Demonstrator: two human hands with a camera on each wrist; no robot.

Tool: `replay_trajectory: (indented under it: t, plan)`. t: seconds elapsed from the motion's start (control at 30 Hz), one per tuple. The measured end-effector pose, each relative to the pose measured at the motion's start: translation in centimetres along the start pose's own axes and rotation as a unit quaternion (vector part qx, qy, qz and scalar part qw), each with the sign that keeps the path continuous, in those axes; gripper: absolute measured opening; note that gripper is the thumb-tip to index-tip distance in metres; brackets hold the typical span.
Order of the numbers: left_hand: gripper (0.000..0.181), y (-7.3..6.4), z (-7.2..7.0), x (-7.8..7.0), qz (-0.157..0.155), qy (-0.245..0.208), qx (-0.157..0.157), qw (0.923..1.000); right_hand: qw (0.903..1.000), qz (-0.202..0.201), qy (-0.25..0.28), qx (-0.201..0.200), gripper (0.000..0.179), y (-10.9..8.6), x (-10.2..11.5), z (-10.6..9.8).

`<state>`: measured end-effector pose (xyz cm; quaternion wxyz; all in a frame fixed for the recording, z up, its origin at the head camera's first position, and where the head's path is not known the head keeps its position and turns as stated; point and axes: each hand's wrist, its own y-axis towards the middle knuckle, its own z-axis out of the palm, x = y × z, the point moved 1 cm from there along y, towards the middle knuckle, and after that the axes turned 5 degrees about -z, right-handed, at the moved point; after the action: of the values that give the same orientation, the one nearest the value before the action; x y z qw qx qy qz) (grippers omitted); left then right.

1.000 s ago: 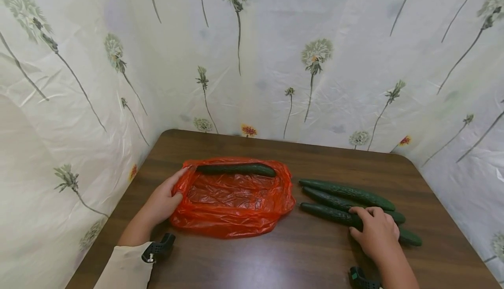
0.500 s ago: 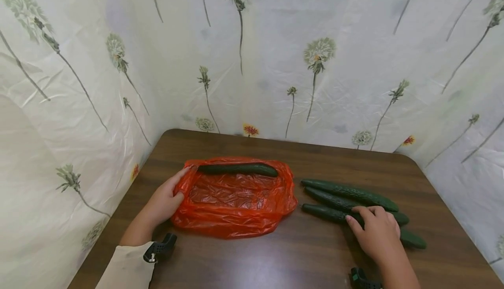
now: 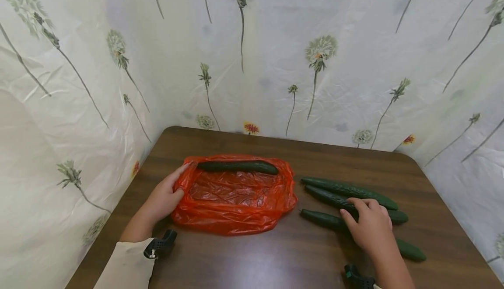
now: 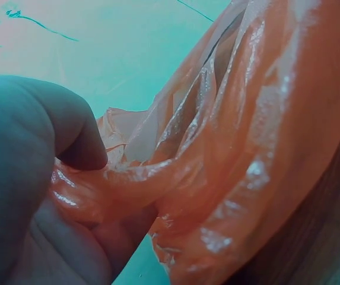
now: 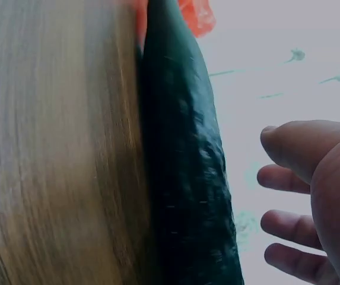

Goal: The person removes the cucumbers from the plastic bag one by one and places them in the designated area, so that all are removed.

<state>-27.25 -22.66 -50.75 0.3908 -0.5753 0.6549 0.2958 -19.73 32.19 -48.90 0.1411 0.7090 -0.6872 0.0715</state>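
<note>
A red plastic bag (image 3: 232,221) lies with its mouth spread, and a cucumber (image 3: 240,166) rests along its far side. My left hand (image 3: 161,199) pinches the bag's left rim; in the left wrist view the thin film passes between thumb and fingers. To the right of the bag lie three more cucumbers: a far one (image 3: 354,190), a middle one (image 3: 324,196) and a near one (image 3: 320,218). My right hand (image 3: 370,228) hovers over the near and middle ones with thumb and fingers apart. In the right wrist view, its fingers hold nothing beside the cucumber (image 5: 187,154).
The brown wooden table (image 3: 244,262) has rounded far corners. A pale curtain (image 3: 267,61) printed with dandelions hangs behind it and along the sides. Dark cameras are strapped at both wrists.
The near cucumber has shifted toward the front edge, apart from the other two. My right hand has moved slightly left and forward off it. The left hand keeps its hold on the bag.
</note>
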Motion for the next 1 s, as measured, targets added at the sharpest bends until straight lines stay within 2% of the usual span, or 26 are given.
replay_trajectory:
  t: [0.27,0.47,0.7,1.0]
  plan:
    - [0.075,-0.1,-0.1,0.0,-0.008,0.000,-0.001,1.0000,0.9995,-0.028,-0.009,0.003,0.053,0.8,0.9,0.1]
    - [0.075,-0.1,-0.1,-0.1,-0.006,-0.005,-0.003,1.0000,0.9979,-0.062,-0.016,0.004,0.052,1.7,2.3,0.0]
    - [0.075,0.0,-0.1,0.0,-0.006,-0.010,-0.004,0.9999,0.9953,-0.096,-0.012,-0.001,0.053,3.1,5.0,-0.3]
    - [0.075,0.0,-0.1,0.1,0.000,-0.002,-0.013,0.9999,0.9894,-0.144,-0.013,-0.009,0.049,4.7,8.2,1.1]
